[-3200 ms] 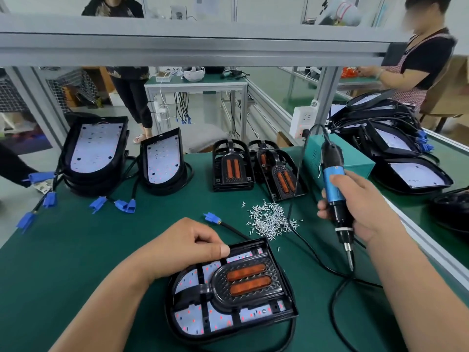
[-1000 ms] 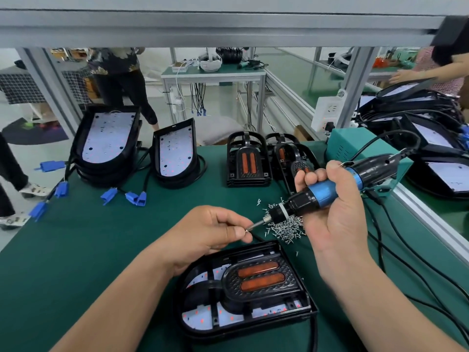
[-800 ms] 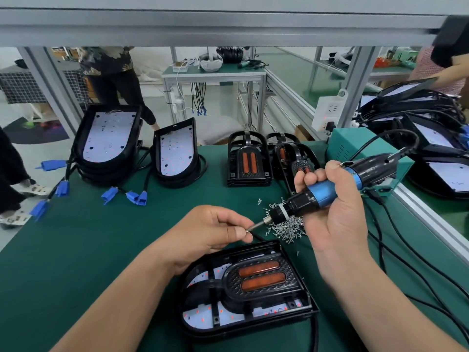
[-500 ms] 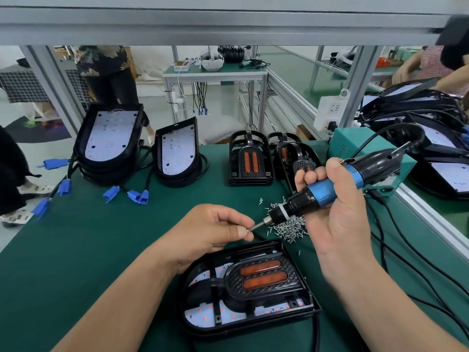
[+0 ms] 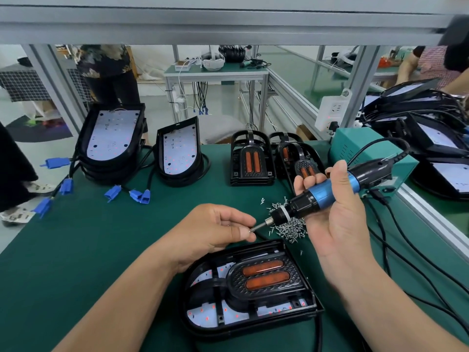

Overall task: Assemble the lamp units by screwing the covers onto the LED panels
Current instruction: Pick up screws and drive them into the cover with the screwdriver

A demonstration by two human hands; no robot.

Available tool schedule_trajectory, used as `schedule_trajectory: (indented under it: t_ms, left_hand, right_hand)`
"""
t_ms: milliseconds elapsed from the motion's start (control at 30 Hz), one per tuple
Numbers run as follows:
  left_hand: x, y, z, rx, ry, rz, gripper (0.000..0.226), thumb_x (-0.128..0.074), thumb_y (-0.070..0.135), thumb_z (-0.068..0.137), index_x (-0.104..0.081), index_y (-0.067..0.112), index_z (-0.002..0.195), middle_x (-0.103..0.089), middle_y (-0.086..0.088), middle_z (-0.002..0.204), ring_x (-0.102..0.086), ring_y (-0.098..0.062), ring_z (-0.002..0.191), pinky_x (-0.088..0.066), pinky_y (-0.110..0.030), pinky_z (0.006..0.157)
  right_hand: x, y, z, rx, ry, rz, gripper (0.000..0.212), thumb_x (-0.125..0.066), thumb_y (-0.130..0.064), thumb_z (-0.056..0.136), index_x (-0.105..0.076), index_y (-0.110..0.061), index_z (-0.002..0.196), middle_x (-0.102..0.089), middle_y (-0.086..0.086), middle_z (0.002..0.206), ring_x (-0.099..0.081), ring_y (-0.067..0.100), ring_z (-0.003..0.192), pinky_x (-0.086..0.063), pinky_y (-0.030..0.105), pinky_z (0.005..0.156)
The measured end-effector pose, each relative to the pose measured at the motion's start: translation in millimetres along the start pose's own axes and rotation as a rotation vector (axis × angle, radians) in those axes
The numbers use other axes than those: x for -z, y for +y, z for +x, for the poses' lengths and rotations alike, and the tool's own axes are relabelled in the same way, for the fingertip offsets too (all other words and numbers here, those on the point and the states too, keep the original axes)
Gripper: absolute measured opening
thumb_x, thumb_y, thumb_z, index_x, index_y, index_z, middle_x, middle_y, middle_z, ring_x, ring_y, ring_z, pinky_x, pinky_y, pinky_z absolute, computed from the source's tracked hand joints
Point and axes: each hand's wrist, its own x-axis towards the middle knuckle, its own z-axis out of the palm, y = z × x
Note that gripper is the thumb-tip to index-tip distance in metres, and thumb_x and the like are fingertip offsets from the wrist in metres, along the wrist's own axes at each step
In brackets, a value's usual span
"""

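Steel, tiny and slick: the screw [image 5: 250,230] is pinched between the thumb and forefinger of my left hand [image 5: 215,228], right at the tip of the screwdriver [image 5: 322,195]. My right hand [image 5: 332,214] is wrapped round the screwdriver's blue barrel. The screw would roll if dropped, so I judge a light fingertip pinch best. The black plastic cover [image 5: 264,275] sits on the panel [image 5: 200,317] just below my hands. It looks stiff, and probably brittle at its holes. 1 pile of screws [image 5: 289,228] lies beside it.

Left hand [image 5: 215,229] pinches a screw [image 5: 250,231] against the right hand's [image 5: 336,224] screwdriver [image 5: 327,193].
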Motion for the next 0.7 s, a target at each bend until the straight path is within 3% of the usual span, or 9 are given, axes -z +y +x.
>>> schedule_trajectory:
  t_ms: [133,200,267,333,400,433,533,700]
  left_hand:
    - [2,-1,-3,-0.025,-0.004,-0.016,0.013,-0.071,0.014,0.1,-0.08,0.011,0.108,-0.08,-0.012,0.098,-0.031,-0.008,0.053,-0.026,-0.016,0.046]
    - [2,1,-5,-0.039,0.023,0.079,0.014,-0.07,0.018,0.101,-0.081,0.009,0.1,-0.078,-0.002,0.085,-0.033,-0.009,0.052,-0.027,-0.017,0.046]
    - [0,6,-8,-0.062,0.029,0.265,0.019,-0.074,0.029,0.099,-0.083,0.014,0.093,-0.075,0.01,0.076,-0.05,-0.004,0.054,-0.042,-0.018,0.053]
    - [-3,11,-10,-0.071,0.004,0.461,0.021,-0.077,0.042,0.095,-0.083,0.023,0.087,-0.075,0.012,0.077,-0.062,-0.002,0.069,-0.053,-0.026,0.071]
    - [-8,13,-10,-0.064,-0.022,0.596,0.028,-0.075,0.05,0.092,-0.079,0.026,0.079,-0.062,0.011,0.066,-0.052,-0.004,0.065,-0.045,-0.029,0.067]
    - [-10,14,-10,-0.06,-0.027,0.629,0.029,-0.075,0.049,0.092,-0.077,0.026,0.075,-0.055,0.013,0.063,-0.048,-0.003,0.062,-0.041,-0.024,0.063]
    - [-13,17,-11,-0.051,-0.021,0.641,0.029,-0.077,0.042,0.094,-0.073,0.028,0.068,-0.056,0.02,0.06,-0.048,0.004,0.058,-0.036,-0.011,0.06]
    - [-17,17,-12,-0.057,0.016,0.581,0.024,-0.08,0.035,0.091,-0.078,0.015,0.078,-0.061,0.016,0.062,-0.051,0.001,0.059,-0.041,-0.015,0.061]
  right_hand:
    - [1,-5,1,-0.004,-0.003,0.057,0.027,-0.077,-0.03,0.097,-0.06,-0.01,0.103,-0.06,0.005,0.081,-0.063,0.018,0.077,-0.06,0.047,0.098]
    - [1,-10,3,0.01,-0.024,0.059,0.027,-0.079,-0.028,0.095,-0.061,-0.01,0.103,-0.06,0.005,0.079,-0.064,0.018,0.074,-0.061,0.047,0.097]
    - [2,-16,6,0.027,-0.054,0.033,0.023,-0.079,-0.026,0.096,-0.062,-0.011,0.101,-0.059,0.004,0.078,-0.063,0.017,0.07,-0.062,0.045,0.094]
    - [2,-20,8,0.041,-0.074,-0.004,0.019,-0.077,-0.026,0.097,-0.063,-0.012,0.098,-0.058,0.003,0.078,-0.062,0.016,0.068,-0.062,0.042,0.091]
    - [2,-23,9,0.056,-0.086,-0.049,0.018,-0.077,-0.025,0.096,-0.063,-0.013,0.096,-0.057,0.002,0.078,-0.06,0.016,0.067,-0.062,0.04,0.085]
    - [3,-24,9,0.067,-0.095,-0.073,0.018,-0.076,-0.024,0.096,-0.062,-0.014,0.096,-0.056,0.002,0.077,-0.059,0.016,0.066,-0.061,0.039,0.082]
    - [2,-25,9,0.095,-0.141,-0.134,0.015,-0.071,-0.021,0.098,-0.058,-0.013,0.098,-0.054,0.002,0.076,-0.056,0.016,0.064,-0.06,0.037,0.073]
    - [-3,-27,6,0.118,-0.22,-0.196,0.011,-0.065,-0.019,0.1,-0.057,-0.016,0.093,-0.052,0.001,0.074,-0.053,0.015,0.062,-0.055,0.033,0.065]
